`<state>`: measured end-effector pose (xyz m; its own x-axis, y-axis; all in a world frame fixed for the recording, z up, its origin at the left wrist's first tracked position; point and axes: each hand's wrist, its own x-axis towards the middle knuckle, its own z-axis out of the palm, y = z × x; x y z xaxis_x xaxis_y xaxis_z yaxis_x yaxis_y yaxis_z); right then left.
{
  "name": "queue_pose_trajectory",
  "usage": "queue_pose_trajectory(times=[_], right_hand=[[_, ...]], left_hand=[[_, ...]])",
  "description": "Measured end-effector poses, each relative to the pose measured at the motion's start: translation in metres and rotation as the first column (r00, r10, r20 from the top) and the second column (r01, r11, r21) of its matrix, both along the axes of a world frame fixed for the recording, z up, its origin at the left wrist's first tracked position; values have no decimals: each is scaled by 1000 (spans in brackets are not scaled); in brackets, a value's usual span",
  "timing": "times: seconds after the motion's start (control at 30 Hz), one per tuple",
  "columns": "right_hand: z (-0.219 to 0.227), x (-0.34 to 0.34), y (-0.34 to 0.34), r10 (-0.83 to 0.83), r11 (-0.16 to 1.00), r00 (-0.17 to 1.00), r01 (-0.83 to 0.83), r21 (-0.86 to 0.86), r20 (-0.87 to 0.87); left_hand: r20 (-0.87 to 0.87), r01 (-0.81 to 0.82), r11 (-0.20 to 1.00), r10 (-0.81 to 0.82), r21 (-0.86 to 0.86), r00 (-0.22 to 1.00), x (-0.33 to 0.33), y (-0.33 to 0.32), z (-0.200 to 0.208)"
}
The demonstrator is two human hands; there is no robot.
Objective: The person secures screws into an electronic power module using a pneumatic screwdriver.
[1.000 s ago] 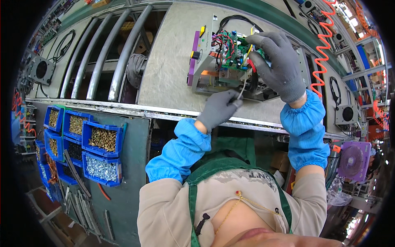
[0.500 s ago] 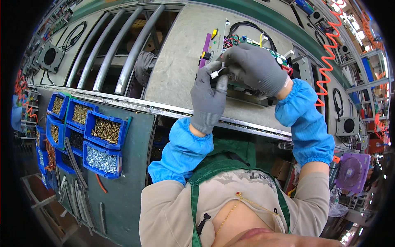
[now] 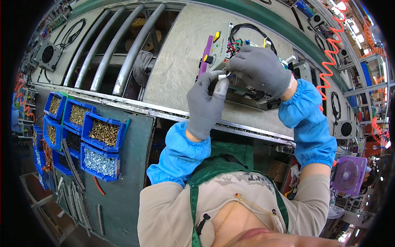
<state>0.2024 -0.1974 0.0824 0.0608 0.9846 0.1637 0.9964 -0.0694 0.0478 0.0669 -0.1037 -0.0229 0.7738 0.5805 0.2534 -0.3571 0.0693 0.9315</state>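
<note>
My left hand, in a grey glove, pinches a small white plug connector between thumb and fingertips. Right beside it, the fingers of my gloved right hand are drawn together at the connector's far end. A thin light strand shows between them, but what the right fingertips grip is hidden. Both hands are over the near side of an open electronic unit, whose metal panel carries a yellow switch, a black-and-yellow knob and a purple edge. Wires and circuit boards inside it are partly covered by my right hand.
The unit stands on a metal-topped bench with rollers to its left. Blue bins of screws and nuts and several metal strips lie at lower left. A black cable curls behind the unit; a red coiled hose hangs at right.
My left hand has shifted slightly left and down, and the white connector is turned, now lying level at the fingertips. The right hand has moved slightly right, still close to it.
</note>
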Motion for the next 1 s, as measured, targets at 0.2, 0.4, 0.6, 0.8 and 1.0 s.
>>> queue_pose_trajectory(times=[0.2,0.4,0.6,0.8,1.0], right_hand=[[7,15,0,157,986,930,-131,100,-331],[21,21,-2,61,998,924,-63,7,-378],[28,21,14,-314,947,943,303,-111,-107],[19,21,32,-470,858,879,475,-196,74],[26,20,33,-447,831,877,479,-283,174]], left_hand=[[62,349,777,-374,-524,925,4,-5,-1],[371,482,486,-312,-729,875,34,-25,3],[-15,353,742,-439,-571,898,30,-5,-13],[-38,293,821,-355,-489,934,37,-9,-20],[319,425,506,-286,-750,903,48,-16,-17]])
